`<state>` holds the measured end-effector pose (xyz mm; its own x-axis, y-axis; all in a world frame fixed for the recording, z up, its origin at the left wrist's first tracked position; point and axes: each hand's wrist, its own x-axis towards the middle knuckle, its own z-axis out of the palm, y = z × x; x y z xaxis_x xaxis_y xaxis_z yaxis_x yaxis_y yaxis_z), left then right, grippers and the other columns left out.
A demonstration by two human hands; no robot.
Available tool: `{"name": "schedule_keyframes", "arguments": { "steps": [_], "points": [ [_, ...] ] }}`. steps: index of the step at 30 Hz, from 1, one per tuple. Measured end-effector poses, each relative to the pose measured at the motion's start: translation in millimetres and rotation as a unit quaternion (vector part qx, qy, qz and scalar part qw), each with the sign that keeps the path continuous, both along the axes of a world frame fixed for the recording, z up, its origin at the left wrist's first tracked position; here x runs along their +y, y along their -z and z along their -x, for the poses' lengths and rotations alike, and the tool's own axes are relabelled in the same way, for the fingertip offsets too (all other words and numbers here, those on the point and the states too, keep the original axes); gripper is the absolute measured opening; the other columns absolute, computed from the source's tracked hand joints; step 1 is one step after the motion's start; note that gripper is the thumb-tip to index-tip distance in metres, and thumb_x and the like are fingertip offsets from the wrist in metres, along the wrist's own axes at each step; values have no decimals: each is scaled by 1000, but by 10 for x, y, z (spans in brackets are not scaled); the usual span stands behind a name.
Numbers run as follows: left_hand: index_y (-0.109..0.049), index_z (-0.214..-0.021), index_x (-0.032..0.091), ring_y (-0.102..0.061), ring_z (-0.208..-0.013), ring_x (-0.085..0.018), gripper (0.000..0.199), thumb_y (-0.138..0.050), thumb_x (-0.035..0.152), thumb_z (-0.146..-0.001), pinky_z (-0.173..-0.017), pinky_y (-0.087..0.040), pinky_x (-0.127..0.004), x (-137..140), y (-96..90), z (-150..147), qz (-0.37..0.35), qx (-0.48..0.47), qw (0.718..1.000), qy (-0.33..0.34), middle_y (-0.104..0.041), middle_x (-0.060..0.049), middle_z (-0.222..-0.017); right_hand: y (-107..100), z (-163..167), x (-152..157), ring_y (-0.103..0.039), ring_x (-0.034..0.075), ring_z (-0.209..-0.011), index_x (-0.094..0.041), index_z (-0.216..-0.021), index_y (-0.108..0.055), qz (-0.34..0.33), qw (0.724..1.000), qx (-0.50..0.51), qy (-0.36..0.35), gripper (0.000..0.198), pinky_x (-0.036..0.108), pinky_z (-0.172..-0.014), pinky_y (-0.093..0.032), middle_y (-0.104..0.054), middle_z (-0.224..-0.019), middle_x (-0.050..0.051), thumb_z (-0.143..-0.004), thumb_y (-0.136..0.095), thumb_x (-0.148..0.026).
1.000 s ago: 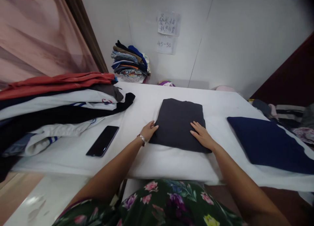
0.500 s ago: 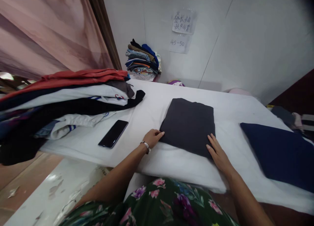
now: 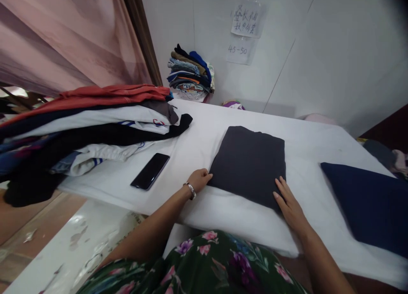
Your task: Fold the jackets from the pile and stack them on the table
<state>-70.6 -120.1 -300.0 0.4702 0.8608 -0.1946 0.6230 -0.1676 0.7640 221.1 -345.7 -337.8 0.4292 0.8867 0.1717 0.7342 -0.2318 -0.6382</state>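
A dark grey garment (image 3: 248, 164), folded into a flat, near-square bundle, lies on the white-covered table in front of me. At its front left corner is my left hand (image 3: 199, 180), wearing a silver bracelet, its fingers closed on the cloth edge. My right hand (image 3: 288, 202) rests at the front right edge, fingers stretched out and lying lightly on the fabric. A black phone (image 3: 150, 171) lies face up to the left of my left hand. Farther right, a navy blue folded garment (image 3: 366, 200) lies flat, apart from the grey one.
A loose heap of clothes (image 3: 105, 119) covers the table's left end, some hanging over the edge. A stack of folded clothes (image 3: 189, 75) stands by the wall behind. Handwritten paper signs (image 3: 244, 30) hang on the wall. The white table (image 3: 191, 136) ends just before my body.
The view has shifted slightly, so most things sit a little differently in the picture. Both hands stay at the grey garment's front corners, which keeps its folded shape.
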Motion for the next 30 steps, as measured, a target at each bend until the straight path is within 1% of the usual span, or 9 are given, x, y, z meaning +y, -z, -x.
{"name": "schedule_keyframes", "arguments": {
  "steps": [2, 5, 7, 10, 12, 17, 23, 27, 30],
  "points": [
    [-38, -50, 21, -38, -53, -12, 35, -49, 34, -80, -55, -25, -27, -11, -42, -27, -14, 19, 1000, 3, -38, 5, -48, -16, -11, -10, -23, 25, -143, -29, -145, -36, 13, 1000, -21, 1, 58, 48, -116, -25, -24, -157, 3, -93, -37, -53],
    [-36, -48, 21, -39, -52, -13, 45, -44, 46, -86, -54, -25, -28, -13, -90, -56, -31, 45, 999, 5, -39, 3, -48, -123, 5, 29, -28, 29, -141, -27, -142, -42, 31, 995, -92, 17, 56, 55, -115, -23, -30, -154, 7, -93, -36, -54],
    [-38, -48, 21, -41, -52, -13, 50, -43, 52, -86, -55, -26, -28, -10, -108, -69, -45, 75, 996, 11, -41, 2, -48, -242, 62, 112, -27, 30, -141, -28, -141, -44, 26, 988, -149, 19, 55, 60, -113, -18, -31, -154, 8, -93, -35, -53],
    [-42, -50, 20, -45, -56, -14, 45, -43, 45, -88, -56, -26, -27, -7, -120, -84, -71, 127, 989, 30, -46, 1, -51, -389, 200, 301, -23, 29, -143, -27, -142, -42, 27, 980, -193, -31, 54, 58, -113, -18, -29, -154, 7, -94, -36, -50],
    [-45, -53, 20, -48, -59, -14, 42, -41, 42, -89, -56, -26, -27, -7, -126, -92, -83, 158, 983, 41, -51, 0, -55, -411, 279, 415, -23, 27, -143, -26, -145, -38, 49, 978, -193, -59, 55, 57, -113, -21, -29, -154, 7, -95, -36, -49],
    [-55, -63, 21, -57, -70, -18, 40, -37, 45, -90, -57, -26, -27, 0, -173, -116, -89, 238, 965, 68, -63, -4, -69, -302, 334, 456, -18, 25, -145, -28, -148, -29, 69, 980, -176, -61, 57, 55, -114, -20, -23, -156, 5, -96, -34, -49],
    [-57, -70, 22, -60, -77, -21, 34, -36, 41, -89, -57, -27, -27, 32, -224, -24, -114, 308, 943, 51, -67, -7, -81, -294, 225, 314, -14, 24, -145, -29, -146, -34, 64, 991, -104, -57, 58, 52, -116, -19, -24, -156, 4, -94, -37, -54],
    [-51, -64, 22, -56, -67, -18, 40, -36, 49, -89, -56, -29, -25, -1, -222, 78, -120, 250, 960, 28, -63, -3, -67, -264, -34, 349, -20, 24, -144, -21, -143, -41, 49, 999, -14, 9, 64, 46, -117, -18, -25, -156, 8, -90, -40, -57],
    [-49, -60, 22, -54, -60, -17, 45, -36, 56, -87, -56, -31, -25, -75, -237, 141, -118, 178, 977, 8, -59, 0, -57, -226, -293, 470, -26, 25, -142, -20, -142, -43, 20, 993, 83, 76, 70, 43, -118, -19, -29, -154, 9, -84, -51, -59]
  ]
}}
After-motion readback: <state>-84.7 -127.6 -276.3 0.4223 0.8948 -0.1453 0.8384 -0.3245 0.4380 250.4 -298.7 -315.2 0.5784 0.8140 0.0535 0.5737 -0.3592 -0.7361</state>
